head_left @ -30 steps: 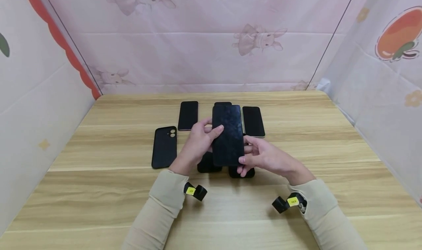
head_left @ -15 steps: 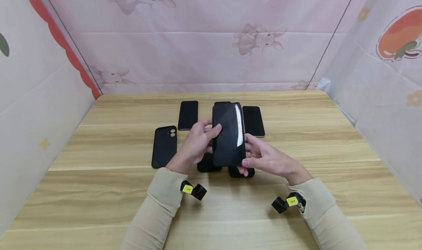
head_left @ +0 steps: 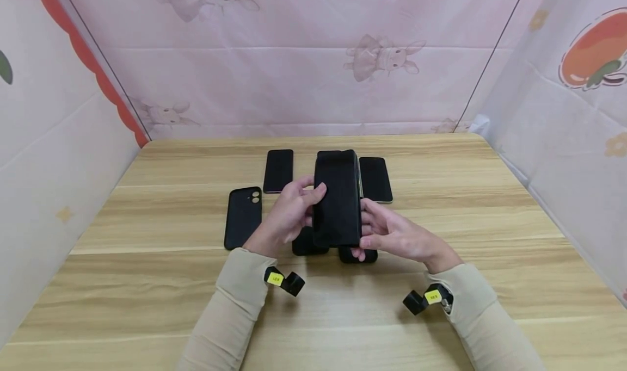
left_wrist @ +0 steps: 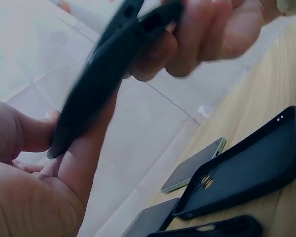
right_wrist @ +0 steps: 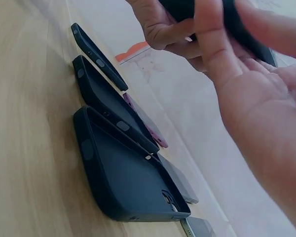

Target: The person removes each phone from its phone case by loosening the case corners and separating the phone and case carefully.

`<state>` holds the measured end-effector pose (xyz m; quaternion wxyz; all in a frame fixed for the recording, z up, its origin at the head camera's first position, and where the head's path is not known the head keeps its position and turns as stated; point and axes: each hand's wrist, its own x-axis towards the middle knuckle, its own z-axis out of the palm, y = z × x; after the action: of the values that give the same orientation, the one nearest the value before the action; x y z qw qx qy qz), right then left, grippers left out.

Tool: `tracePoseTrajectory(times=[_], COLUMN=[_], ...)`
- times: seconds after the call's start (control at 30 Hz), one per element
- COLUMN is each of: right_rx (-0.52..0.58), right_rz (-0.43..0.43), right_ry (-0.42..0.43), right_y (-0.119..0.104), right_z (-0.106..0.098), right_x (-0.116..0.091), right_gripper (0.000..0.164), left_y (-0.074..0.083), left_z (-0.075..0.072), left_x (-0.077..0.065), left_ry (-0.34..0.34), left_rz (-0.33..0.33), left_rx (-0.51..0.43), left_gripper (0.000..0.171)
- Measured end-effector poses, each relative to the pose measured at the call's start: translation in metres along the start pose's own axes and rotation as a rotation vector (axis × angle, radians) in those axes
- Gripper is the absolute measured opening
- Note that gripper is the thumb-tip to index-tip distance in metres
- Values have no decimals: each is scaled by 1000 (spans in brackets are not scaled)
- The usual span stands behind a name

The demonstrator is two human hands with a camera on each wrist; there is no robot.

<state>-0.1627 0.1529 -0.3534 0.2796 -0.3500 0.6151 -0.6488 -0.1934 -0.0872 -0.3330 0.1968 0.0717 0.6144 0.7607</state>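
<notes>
Above the table, both hands hold a black phone (head_left: pixel 335 202) together with a dark phone case (left_wrist: pixel 96 94) behind it. My left hand (head_left: pixel 291 210) grips the left side, its thumb on the phone's front and its fingers behind. At the lower right corner my right hand (head_left: pixel 399 234) pinches the edge, thumb in front and fingers curled behind. In the left wrist view, phone and case spread apart at the end near the right hand (left_wrist: pixel 207 37) and meet near the left hand (left_wrist: pixel 34 168). How far the phone sits inside the case is hard to tell.
An empty black phone case (head_left: pixel 243 218) lies left on the wooden table (head_left: pixel 147 284). Two more cases (head_left: pixel 309 244) lie partly hidden under the hands. Behind stand a left phone (head_left: pixel 278 171), a right phone (head_left: pixel 375 179) and a mostly covered middle phone (head_left: pixel 329 154). Fabric walls enclose the table.
The phone and case have tilted slightly, and a bright reflection came onto the screen and left again. My right thumb has shifted from the phone's front toward its corner edge.
</notes>
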Motion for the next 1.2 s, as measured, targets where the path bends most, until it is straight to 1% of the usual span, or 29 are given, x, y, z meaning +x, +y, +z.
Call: tracePoseTrajectory(times=[0.1, 0.23, 0.33, 0.47, 0.6, 0.7, 0.8, 0.83, 0.9, 1.0, 1.03, 1.1, 1.13, 1.2], right_rx=[-26, -78, -122, -171, -225, -263, -266, -270, -285, -388, -427, -521, -570, -635], right_rz=[35, 86, 127, 165, 184, 194, 212, 215, 218, 192, 181, 149, 131, 105], right_ry=[32, 109, 154, 159, 167, 178, 197, 219, 295, 447, 497, 567, 584, 592], right_y=[1, 0, -2, -4, -3, -1, -2, -2, -4, -6, -7, -8, -9, -12], right_z=[0, 2, 3, 4, 4, 6, 7, 7, 8, 11, 12, 14, 15, 18], right_x=[2, 5, 7, 7, 8, 8, 9, 10, 11, 13, 14, 16, 16, 17], right_gripper=[57, 59, 62, 64, 63, 60, 57, 57, 60, 68, 68, 61, 54, 39], left_y=[0, -1, -2, -3, -4, -6, -6, -6, -6, -6, -6, -6, -6, -6], left_z=[-1, 0, 1, 1, 3, 6, 9, 9, 10, 11, 11, 11, 11, 10], left_x=[0, 0, 1, 1, 2, 3, 3, 3, 3, 4, 4, 5, 5, 5], left_ry=[9, 22, 29, 21, 22, 50, 90, 106, 140, 192, 209, 237, 249, 266], left_rz=[1, 0, 2, 7, 1, 0, 11, 11, 6, -9, -13, -13, -12, -12], left_rx=[16, 45, 64, 82, 104, 141, 186, 198, 215, 223, 225, 230, 237, 243], left_gripper=[24, 29, 29, 27, 26, 26, 31, 34, 41, 53, 55, 58, 58, 57])
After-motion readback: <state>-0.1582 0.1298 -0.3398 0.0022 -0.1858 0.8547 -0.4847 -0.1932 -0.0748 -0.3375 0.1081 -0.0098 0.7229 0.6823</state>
